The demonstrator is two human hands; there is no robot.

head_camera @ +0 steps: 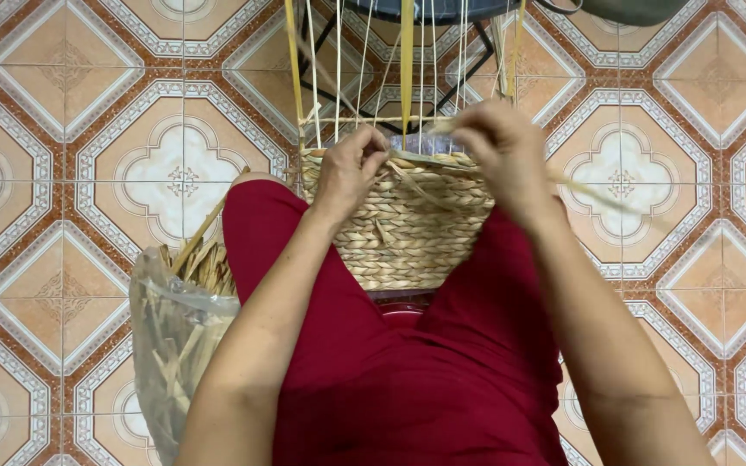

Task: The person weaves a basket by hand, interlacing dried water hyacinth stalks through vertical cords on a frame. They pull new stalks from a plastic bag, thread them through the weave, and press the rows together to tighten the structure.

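Both hands, the left hand (pixel 349 173) and right hand (pixel 498 155), pinch thin dry straw strands (pixel 425 164) tight atop the round tan woven basket (pixel 403 229); pulled hard, one might snap.

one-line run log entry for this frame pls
left hand: pinching basket rim | right hand: pulling strand | basket: between knees | bag: left

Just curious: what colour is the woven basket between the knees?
Pale straw tan, braided rows, on the round woven basket; head view.
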